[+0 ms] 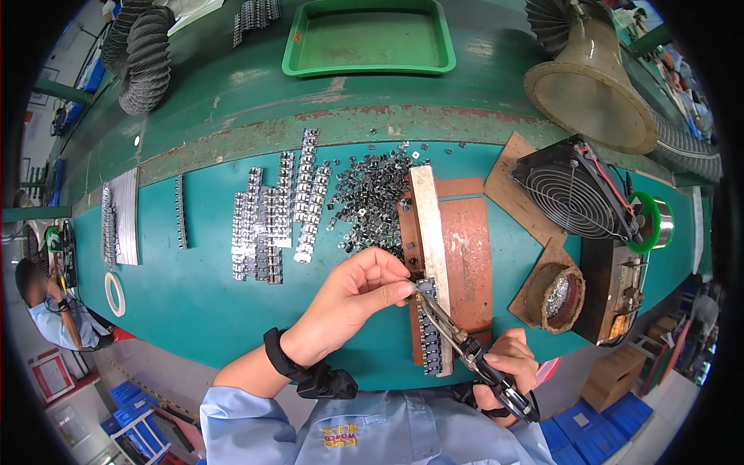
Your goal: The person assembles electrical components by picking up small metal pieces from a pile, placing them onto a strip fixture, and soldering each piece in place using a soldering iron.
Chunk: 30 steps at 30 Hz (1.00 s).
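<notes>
My right hand (pixel 513 366) is wrapped round a soldering iron (pixel 470 353), whose tip points up and left. That tip meets the upper end of a strip of small dark parts (pixel 431 341), which lies along a pale bar (pixel 425 221) on a brown block (pixel 467 260). Thumb and forefinger of my left hand (pixel 337 306) pinch together beside the tip; what they hold is too small to make out. Just beyond the left hand spreads a heap of small metal parts (pixel 368 198).
Several finished-looking strips (pixel 267 225) lie left on the green mat. A green tray (pixel 372 71) stands at the back. To the right are a fan (pixel 570 190), a green solder spool (pixel 655 222), a round pot (pixel 559 298) and a fume-hood funnel (pixel 589 97). A tape ring (pixel 115 294) lies far left.
</notes>
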Motion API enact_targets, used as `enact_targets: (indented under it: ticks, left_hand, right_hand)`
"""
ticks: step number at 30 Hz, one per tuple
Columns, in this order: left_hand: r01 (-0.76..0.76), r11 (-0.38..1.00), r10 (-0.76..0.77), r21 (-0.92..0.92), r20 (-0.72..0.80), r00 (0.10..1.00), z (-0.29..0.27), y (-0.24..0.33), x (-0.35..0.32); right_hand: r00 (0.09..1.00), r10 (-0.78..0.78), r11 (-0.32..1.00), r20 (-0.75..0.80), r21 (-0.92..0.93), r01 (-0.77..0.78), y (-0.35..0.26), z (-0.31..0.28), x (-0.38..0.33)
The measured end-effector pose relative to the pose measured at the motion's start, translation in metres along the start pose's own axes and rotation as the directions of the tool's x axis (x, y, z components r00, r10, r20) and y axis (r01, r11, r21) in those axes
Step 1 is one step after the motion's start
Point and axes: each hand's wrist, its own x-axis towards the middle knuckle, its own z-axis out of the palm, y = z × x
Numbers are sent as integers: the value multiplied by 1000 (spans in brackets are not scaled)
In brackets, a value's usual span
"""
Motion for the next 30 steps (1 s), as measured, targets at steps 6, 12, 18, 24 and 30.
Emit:
enact_targets:
  ticks: [6, 12, 18, 24, 30]
  left_hand:
    - [-12, 1000, 12, -7, 7, 1000, 0, -1, 0]
    - [-19, 1000, 19, -7, 11, 1000, 0, -2, -1]
    - [-52, 999, 52, 5, -12, 999, 1, -2, -2]
    - [-168, 862, 272, 478, -157, 949, -8, 22, -23]
    - [-192, 248, 591, 950, 9, 807, -29, 29, -31]
  right_hand:
    - [1000, -21, 1000, 22, -22, 22, 0, -1, -1]
    - [991, -50, 999, -125, -10, 49, 7, 2, -12]
    - [985, 29, 999, -172, -18, -33, 10, 7, -23]
    - [971, -55, 998, -231, -45, 46, 9, 7, -16]
    - [962, 11, 1000, -273, -12, -14, 5, 11, -18]
